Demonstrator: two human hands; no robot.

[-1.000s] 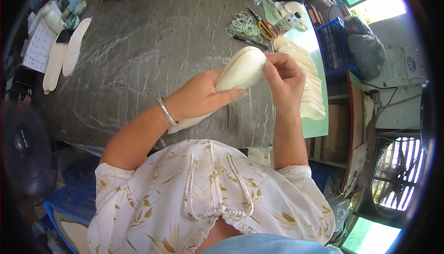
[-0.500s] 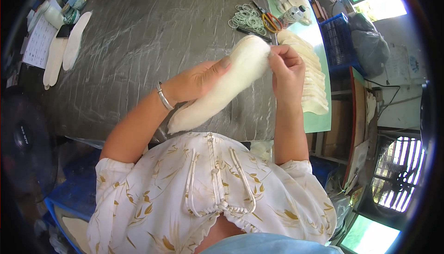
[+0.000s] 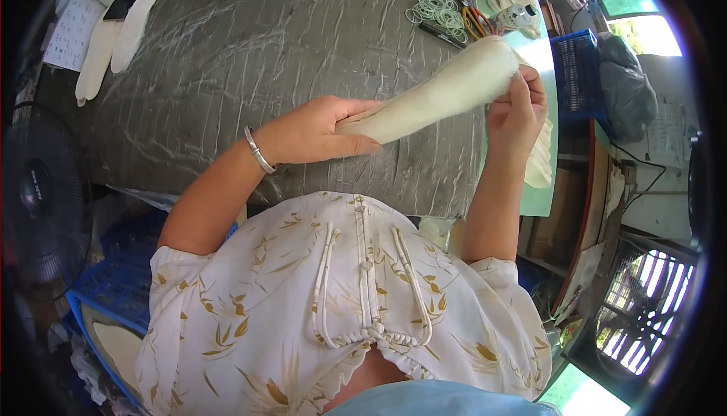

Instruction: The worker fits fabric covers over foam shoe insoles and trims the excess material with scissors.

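A cream, fluffy insole [image 3: 447, 94] is stretched slantwise over the table in both hands. My left hand [image 3: 314, 132], with a silver bangle at its wrist, grips the lower left end between thumb and fingers. At the upper right end, my right hand [image 3: 519, 109] pinches the edge; its fingertips partly hide that edge. Beyond this end lie pale green rubber bands [image 3: 438, 7], a black pen [image 3: 442, 35] and orange-handled scissors [image 3: 478, 24]. More cream insoles [image 3: 540, 160] lie in a row behind my right hand, mostly covered by it.
On the grey table [image 3: 227, 75], two flat insoles [image 3: 138, 26] rest at far left near a written sheet [image 3: 74, 37]. A green board [image 3: 536, 202] lines the right edge, with a bottle [image 3: 516, 18] above. Beside the table stand a black fan [image 3: 42, 189] and a blue crate [image 3: 574, 71].
The insole has moved right and tilted flatter. My left hand has slid from its middle to its lower left end, while my right hand has shifted right with the other end.
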